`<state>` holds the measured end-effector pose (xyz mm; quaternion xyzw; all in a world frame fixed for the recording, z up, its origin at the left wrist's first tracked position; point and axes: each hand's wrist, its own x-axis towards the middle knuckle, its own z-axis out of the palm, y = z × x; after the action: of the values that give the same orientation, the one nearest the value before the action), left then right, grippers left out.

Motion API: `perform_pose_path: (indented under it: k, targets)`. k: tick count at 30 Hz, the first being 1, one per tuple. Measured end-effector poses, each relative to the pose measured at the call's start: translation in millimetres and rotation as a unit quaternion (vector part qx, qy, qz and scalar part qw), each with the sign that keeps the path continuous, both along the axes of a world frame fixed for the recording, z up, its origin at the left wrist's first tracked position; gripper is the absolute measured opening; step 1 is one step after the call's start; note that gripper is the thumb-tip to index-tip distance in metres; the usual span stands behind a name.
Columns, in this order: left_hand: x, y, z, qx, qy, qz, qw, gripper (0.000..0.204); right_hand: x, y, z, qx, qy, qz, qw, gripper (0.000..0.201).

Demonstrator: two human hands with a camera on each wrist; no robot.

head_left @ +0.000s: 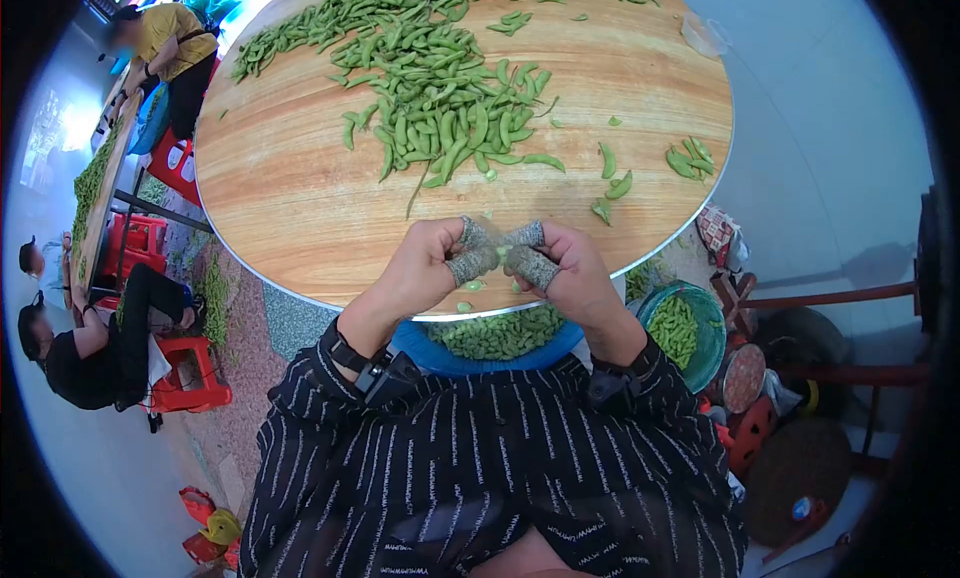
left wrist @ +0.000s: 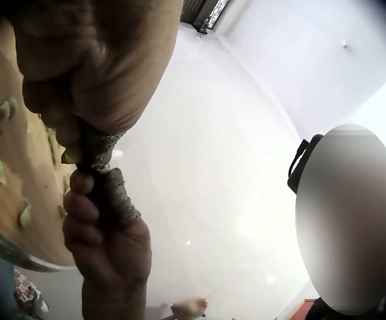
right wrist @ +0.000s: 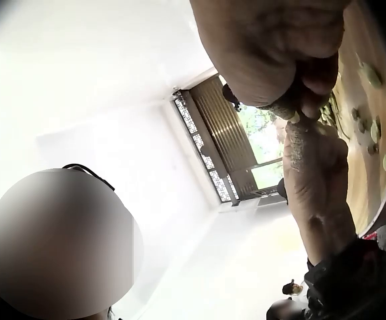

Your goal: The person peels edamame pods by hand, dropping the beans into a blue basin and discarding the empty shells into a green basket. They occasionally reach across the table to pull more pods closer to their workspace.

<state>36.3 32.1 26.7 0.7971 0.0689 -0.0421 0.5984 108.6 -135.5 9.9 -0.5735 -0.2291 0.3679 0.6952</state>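
Note:
In the head view my left hand [head_left: 425, 263] and right hand [head_left: 580, 273] meet above the near edge of the round wooden table [head_left: 300, 228]. Grey speckled finger covers [head_left: 472, 265] wrap the thumbs and forefingers. Both hands pinch a small green edamame pod [head_left: 502, 251] between their tips; the fingers hide most of it. A few loose shelled beans [head_left: 464, 306] lie on the wood just below the hands. Past the fingertips spreads a large heap of edamame pods [head_left: 445, 108]. In the left wrist view, the covered thumbs [left wrist: 118, 193] come close together.
Below the table edge, at the lap, sits a blue basin [head_left: 412, 346] of green beans. To the right stands a green basket [head_left: 712, 333] with more green pieces. Several stray pods [head_left: 618, 186] lie on the table's right side. Two people sit at another table [head_left: 118, 158] on the left.

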Motion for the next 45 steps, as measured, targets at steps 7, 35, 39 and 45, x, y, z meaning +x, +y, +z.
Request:
perform_pose_path:
  k: [7,35,39,45]
  targets:
    - [-0.5,-1.5,-5.0,-0.121,0.000,0.005,0.993,0.010,6.1,0.7,-11.6,0.051,0.168,0.046,0.983,0.006]
    - [6.2,-8.3,-11.8,-0.281,-0.008,0.109,0.954,0.015,5.3,7.2,-16.1,0.025,-0.032,-0.085,0.996,0.016]
    - [3.3,-2.3,-11.6,-0.286,-0.006,0.104,0.952,0.014,3.0,2.4,-16.3,0.028,-0.081,-0.113,0.990,0.021]
    - [2.0,-3.2,-19.5,-0.273,-0.025,0.084,0.958,0.015,-5.4,2.3,-2.1,0.028,-0.127,-0.055,0.990,0.025]
